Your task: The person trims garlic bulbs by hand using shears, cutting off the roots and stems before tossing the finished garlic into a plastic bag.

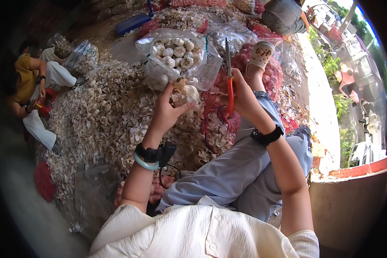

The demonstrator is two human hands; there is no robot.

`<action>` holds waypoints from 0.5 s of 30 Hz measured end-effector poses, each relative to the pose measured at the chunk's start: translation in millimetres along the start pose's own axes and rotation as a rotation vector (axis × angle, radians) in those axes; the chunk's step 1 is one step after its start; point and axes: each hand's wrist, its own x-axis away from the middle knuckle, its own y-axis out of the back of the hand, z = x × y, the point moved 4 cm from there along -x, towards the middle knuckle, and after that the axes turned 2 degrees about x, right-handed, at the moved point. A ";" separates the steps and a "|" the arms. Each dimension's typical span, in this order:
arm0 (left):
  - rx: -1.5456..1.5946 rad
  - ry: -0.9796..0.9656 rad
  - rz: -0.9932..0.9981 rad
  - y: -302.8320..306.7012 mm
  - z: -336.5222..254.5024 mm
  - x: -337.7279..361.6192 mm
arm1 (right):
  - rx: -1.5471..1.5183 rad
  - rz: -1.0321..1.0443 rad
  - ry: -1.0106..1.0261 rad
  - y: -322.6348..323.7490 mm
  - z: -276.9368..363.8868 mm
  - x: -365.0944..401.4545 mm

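My left hand [171, 107] is closed around a garlic bulb [190, 95] with papery, peeling skin, its dry stem pointing up. In my right hand [245, 95] is a pair of scissors [230, 92] with orange-red handles, blades pointing up and away from me. The blades stand to the right of the bulb, apart from it. Just beyond my left hand sits a clear plastic bag [210, 64] filled with trimmed white garlic bulbs [176, 53]. Red mesh netting [219, 122] lies beneath my right hand.
A deep heap of garlic skins [103, 112] spreads to the left and under my hands. A co-worker [32, 81] in a yellow top sits at the left; another person [284, 17] is at the back right. A blue dustpan [133, 23] lies behind the bag.
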 end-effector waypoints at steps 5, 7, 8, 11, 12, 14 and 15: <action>-0.054 0.003 0.006 20.0 -0.6 -3.1 | 0.272 0.105 0.101 -5.5 13.0 7.1; -0.119 -0.025 0.010 27.0 -1.1 -5.5 | 0.482 0.145 0.110 -5.5 24.2 11.0; -0.123 -0.023 0.008 29.9 -1.2 -6.3 | 0.477 0.183 0.121 -6.3 27.1 12.2; -0.144 -0.021 0.033 34.9 -10.7 -8.0 | 0.488 0.233 0.145 -7.8 26.1 12.5; -0.155 -0.018 0.060 35.2 -14.1 -8.8 | 0.508 0.249 0.155 -8.5 24.3 12.2; -0.176 0.019 0.112 35.2 -15.4 -10.5 | 0.514 0.279 0.138 -9.9 19.4 12.9; -0.195 0.059 0.161 34.2 -14.4 -11.1 | 0.519 0.313 0.121 -11.1 21.0 13.4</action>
